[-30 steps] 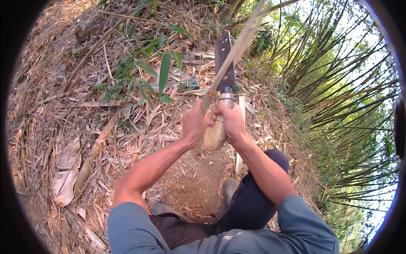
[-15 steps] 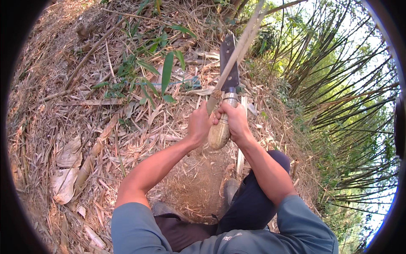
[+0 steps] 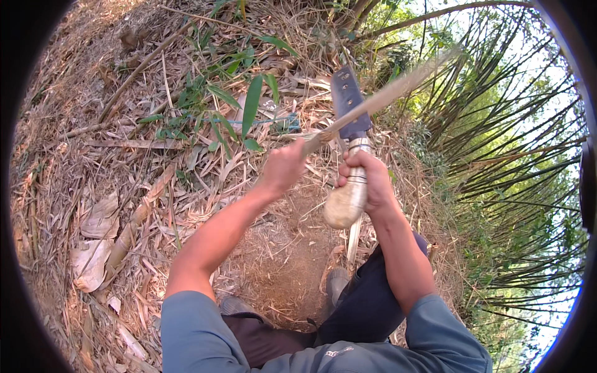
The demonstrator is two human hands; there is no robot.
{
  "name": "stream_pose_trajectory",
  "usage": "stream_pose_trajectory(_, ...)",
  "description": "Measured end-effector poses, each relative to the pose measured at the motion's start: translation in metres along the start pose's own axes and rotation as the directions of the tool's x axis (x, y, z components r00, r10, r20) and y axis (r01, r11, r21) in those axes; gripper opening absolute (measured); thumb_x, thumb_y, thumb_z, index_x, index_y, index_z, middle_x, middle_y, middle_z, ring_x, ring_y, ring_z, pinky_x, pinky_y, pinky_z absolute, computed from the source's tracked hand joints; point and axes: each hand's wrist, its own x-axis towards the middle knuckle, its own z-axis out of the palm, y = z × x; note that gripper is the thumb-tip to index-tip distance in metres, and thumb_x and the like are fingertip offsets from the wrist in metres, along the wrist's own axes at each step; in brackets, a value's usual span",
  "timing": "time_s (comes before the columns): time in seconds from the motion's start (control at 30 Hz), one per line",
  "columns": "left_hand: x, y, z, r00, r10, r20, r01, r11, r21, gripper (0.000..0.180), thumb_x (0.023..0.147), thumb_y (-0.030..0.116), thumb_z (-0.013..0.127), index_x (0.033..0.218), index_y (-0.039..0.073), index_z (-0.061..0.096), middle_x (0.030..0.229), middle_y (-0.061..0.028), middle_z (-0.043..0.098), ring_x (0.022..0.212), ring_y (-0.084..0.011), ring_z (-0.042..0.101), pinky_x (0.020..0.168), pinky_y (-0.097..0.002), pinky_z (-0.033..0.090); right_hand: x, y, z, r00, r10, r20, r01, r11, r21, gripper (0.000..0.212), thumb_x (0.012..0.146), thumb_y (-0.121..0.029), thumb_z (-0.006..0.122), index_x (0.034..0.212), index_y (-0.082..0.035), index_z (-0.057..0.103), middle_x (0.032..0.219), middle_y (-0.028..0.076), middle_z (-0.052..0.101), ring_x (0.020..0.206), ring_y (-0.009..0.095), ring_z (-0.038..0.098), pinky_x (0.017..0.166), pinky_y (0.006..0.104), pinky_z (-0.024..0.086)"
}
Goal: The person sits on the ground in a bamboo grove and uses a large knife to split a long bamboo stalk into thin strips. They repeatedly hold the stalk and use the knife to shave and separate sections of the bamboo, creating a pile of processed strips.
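My left hand (image 3: 281,166) is closed round the near end of a long, pale bamboo stick (image 3: 398,90). From the fist the stick slants up to the right, with a brownish joint just beyond my fingers and a motion-blurred far end. My right hand (image 3: 373,177) grips a machete (image 3: 349,94) by its thick, pale handle, whose rounded butt shows below my fingers. The dark, broad blade has a row of holes and points away from me. The stick crosses over the lower blade; I cannot tell whether they touch.
Dry leaves and bamboo scraps (image 3: 99,217) cover the ground at left. A leafy green sprig (image 3: 252,105) lies ahead of my left hand. Dense bamboo stems (image 3: 510,155) stand at right. My boots (image 3: 337,283) are beside bare soil (image 3: 283,267).
The stick has swung down to the right, now crossing the blade at a flatter slant. My hands have moved apart, the left shifting left and the right moving right with the machete.
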Motion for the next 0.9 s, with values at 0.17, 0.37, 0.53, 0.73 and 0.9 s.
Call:
stream_pose_trajectory(0.17,0.015,-0.056,-0.038,0.898,0.408,-0.163,-0.361,0.897,0.256,0.016,0.097,0.012,0.058,0.084,0.008,0.051,0.059,-0.0029,0.055,0.044,-0.0123,0.053,0.035,-0.0284,0.042,-0.025,-0.013,-0.006,0.955,0.216,0.202,-0.232,0.971,0.060,0.018,0.084,-0.009,0.055,0.100,-0.001,0.054,0.069,0.008,0.058,0.055,0.019,0.059,0.057,0.0365,0.054)
stream_pose_trajectory(0.37,-0.021,0.041,0.024,0.994,-0.012,-0.113,0.008,0.999,-0.034,0.013,0.094,0.008,0.059,0.085,0.005,0.052,0.062,-0.0082,0.059,0.047,-0.0156,0.058,0.037,-0.0299,0.046,0.010,0.005,-0.013,0.995,-0.102,-0.004,0.100,0.976,-0.194,0.015,0.087,-0.010,0.053,0.100,-0.002,0.053,0.068,0.007,0.057,0.056,0.018,0.059,0.055,0.0342,0.053)
stream_pose_trajectory(0.53,0.024,-0.052,-0.059,0.899,0.431,-0.078,-0.401,0.881,0.251,0.013,0.089,0.007,0.064,0.086,0.006,0.051,0.066,-0.0117,0.059,0.058,-0.0265,0.065,0.052,-0.0389,0.052,-0.026,-0.028,-0.018,0.919,0.268,0.291,-0.316,0.939,0.134,0.022,0.085,-0.012,0.054,0.104,0.000,0.055,0.071,0.006,0.058,0.057,0.019,0.060,0.062,0.0372,0.055)
stream_pose_trajectory(0.73,0.020,-0.062,-0.091,0.850,0.522,-0.069,-0.488,0.829,0.273,0.018,0.082,0.006,0.067,0.085,0.007,0.050,0.066,-0.0102,0.057,0.060,-0.0295,0.063,0.053,-0.0411,0.051,-0.043,-0.017,-0.008,0.878,0.320,0.356,-0.377,0.920,0.103,0.026,0.086,-0.010,0.054,0.109,0.001,0.055,0.072,0.007,0.058,0.059,0.019,0.060,0.069,0.0392,0.056)
stream_pose_trajectory(0.9,0.008,-0.037,-0.069,0.912,0.399,-0.097,-0.366,0.897,0.248,0.021,0.077,0.003,0.069,0.086,0.005,0.049,0.072,-0.0117,0.057,0.067,-0.0324,0.063,0.058,-0.0438,0.051,-0.043,-0.003,-0.014,0.944,0.210,0.256,-0.241,0.966,0.097,0.023,0.085,-0.010,0.054,0.106,0.000,0.053,0.071,0.008,0.058,0.059,0.020,0.060,0.067,0.0398,0.055)
